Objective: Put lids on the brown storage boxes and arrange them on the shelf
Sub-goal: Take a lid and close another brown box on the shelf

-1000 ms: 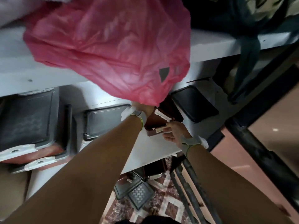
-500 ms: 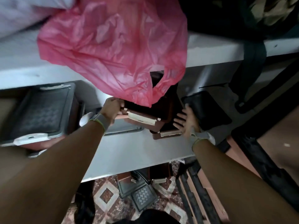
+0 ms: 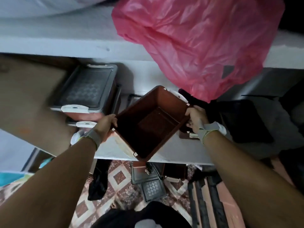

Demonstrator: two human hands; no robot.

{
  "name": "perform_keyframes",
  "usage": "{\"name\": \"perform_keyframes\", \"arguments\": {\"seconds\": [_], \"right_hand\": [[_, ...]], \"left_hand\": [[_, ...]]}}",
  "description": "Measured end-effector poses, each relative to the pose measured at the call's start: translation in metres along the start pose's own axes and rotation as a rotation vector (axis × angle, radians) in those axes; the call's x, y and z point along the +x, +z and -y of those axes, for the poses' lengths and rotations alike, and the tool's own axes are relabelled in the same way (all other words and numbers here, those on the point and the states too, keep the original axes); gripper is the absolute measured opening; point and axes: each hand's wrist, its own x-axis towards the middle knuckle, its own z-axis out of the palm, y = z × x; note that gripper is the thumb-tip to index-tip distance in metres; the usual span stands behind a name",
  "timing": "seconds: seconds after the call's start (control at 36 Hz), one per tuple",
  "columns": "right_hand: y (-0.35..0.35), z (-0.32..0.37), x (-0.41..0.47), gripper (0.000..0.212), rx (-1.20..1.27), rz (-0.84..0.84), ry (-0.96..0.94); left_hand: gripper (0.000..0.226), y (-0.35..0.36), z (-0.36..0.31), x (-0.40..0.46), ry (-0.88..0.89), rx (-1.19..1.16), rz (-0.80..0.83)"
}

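An empty brown storage box (image 3: pixel 153 122) without a lid hangs over the front edge of the white shelf (image 3: pixel 172 153), its open mouth facing me. My left hand (image 3: pixel 107 125) grips its left rim and my right hand (image 3: pixel 195 117) grips its right rim. On the shelf at the left stand two stacked brown boxes with grey lids (image 3: pixel 88 89) and white latches. Another brown box (image 3: pixel 187 134) sits partly hidden behind my right wrist. Grey lids (image 3: pixel 153 190) and more brown boxes (image 3: pixel 174 171) lie on the patterned floor below.
A pink plastic bag (image 3: pixel 197 45) hangs from the upper shelf over the box. A dark tray or lid (image 3: pixel 243 119) lies on the shelf at the right. A cardboard sheet (image 3: pixel 29 99) leans at the left. A black metal frame (image 3: pixel 207 199) stands at the lower right.
Both hands have pulled the brown box out from under the pink bag toward me and tipped it, so its empty inside now shows. The view has shifted left.
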Motion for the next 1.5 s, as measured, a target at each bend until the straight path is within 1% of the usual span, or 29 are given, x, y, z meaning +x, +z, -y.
{"name": "perform_keyframes", "arguments": {"seconds": [0.06, 0.17, 0.25, 0.36, 0.44, 0.47, 0.53, 0.58, 0.61, 0.64, 0.69, 0.72, 0.78, 0.81, 0.89, 0.94, 1.06, 1.14, 1.19, 1.25, 1.31, 1.39, 1.44, 1.5], "right_hand": [[0.009, -0.005, -0.006, 0.027, -0.044, 0.034, -0.01], [0.021, -0.017, -0.017, 0.019, -0.183, 0.129, -0.029], [0.025, -0.038, -0.022, 0.019, -0.257, 0.183, 0.036], [0.021, -0.076, -0.026, 0.014, -0.378, 0.286, 0.193], [0.013, -0.092, -0.027, 0.006, -0.503, 0.359, 0.286], [0.012, -0.095, -0.026, 0.008, -0.541, 0.37, 0.314], [0.008, -0.098, -0.026, 0.021, -0.64, 0.407, 0.393], [0.006, -0.099, -0.024, 0.034, -0.744, 0.433, 0.432], [0.005, -0.097, -0.021, 0.038, -0.788, 0.417, 0.375], [0.004, -0.095, -0.017, 0.04, -0.838, 0.378, 0.263], [0.004, -0.089, -0.013, 0.041, -1.001, 0.289, -0.017], [0.006, -0.084, -0.012, 0.043, -1.086, 0.255, -0.115], [0.014, -0.072, -0.012, 0.044, -1.192, 0.223, -0.238], [0.021, -0.065, -0.01, 0.042, -1.225, 0.22, -0.283], [0.045, -0.047, -0.008, 0.041, -1.325, 0.179, -0.426], [0.061, -0.034, -0.007, 0.038, -1.348, 0.183, -0.467], [0.08, -0.01, 0.004, 0.031, -1.446, 0.218, -0.467], [0.084, 0.0, 0.008, 0.024, -1.54, 0.193, -0.563], [0.093, 0.007, 0.014, 0.024, -1.566, 0.187, -0.608], [0.107, 0.012, 0.023, 0.031, -1.565, 0.258, -0.614], [0.123, 0.013, 0.033, 0.033, -1.59, 0.366, -0.608], [0.14, 0.009, 0.05, 0.022, -1.602, 0.49, -0.517], [0.153, 0.002, 0.061, 0.022, -1.652, 0.577, -0.454], [0.158, -0.006, 0.067, 0.015, -1.725, 0.609, -0.41]], "left_hand": [[0.027, -0.016, 0.016, 0.001, -0.036, -0.068, -0.078], [0.019, -0.039, 0.05, 0.002, -0.044, -0.049, -0.183], [0.023, -0.044, 0.067, 0.005, -0.029, -0.045, -0.317], [0.017, -0.051, 0.077, 0.013, -0.036, -0.099, -0.443], [0.015, -0.055, 0.078, 0.023, 0.001, -0.094, -0.413], [0.016, -0.054, 0.077, 0.025, 0.017, -0.076, -0.389], [0.026, -0.049, 0.078, 0.028, 0.044, -0.038, -0.339], [0.029, -0.043, 0.08, 0.029, 0.083, 0.031, -0.308], [0.028, -0.041, 0.082, 0.03, 0.099, 0.091, -0.294], [0.029, -0.038, 0.084, 0.03, 0.113, 0.166, -0.274], [0.043, -0.035, 0.092, 0.025, 0.12, 0.331, -0.221], [0.052, -0.034, 0.097, 0.024, 0.112, 0.401, -0.197], [0.066, -0.029, 0.106, 0.021, 0.097, 0.514, -0.175], [0.07, -0.026, 0.108, 0.022, 0.094, 0.543, -0.194], [0.072, -0.021, 0.106, 0.027, 0.105, 0.604, -0.255], [0.071, -0.022, 0.101, 0.032, 0.099, 0.651, -0.244], [0.071, -0.033, 0.101, 0.034, 0.087, 0.709, -0.267], [0.071, -0.037, 0.104, 0.031, 0.113, 0.732, -0.28], [0.072, -0.04, 0.105, 0.03, 0.114, 0.74, -0.27], [0.074, -0.042, 0.104, 0.029, 0.107, 0.761, -0.252], [0.074, -0.044, 0.104, 0.03, 0.1, 0.774, -0.265], [0.073, -0.042, 0.103, 0.03, 0.106, 0.799, -0.262], [0.073, -0.042, 0.107, 0.029, 0.105, 0.784, -0.288], [0.073, -0.041, 0.11, 0.031, 0.113, 0.781, -0.306]]}}
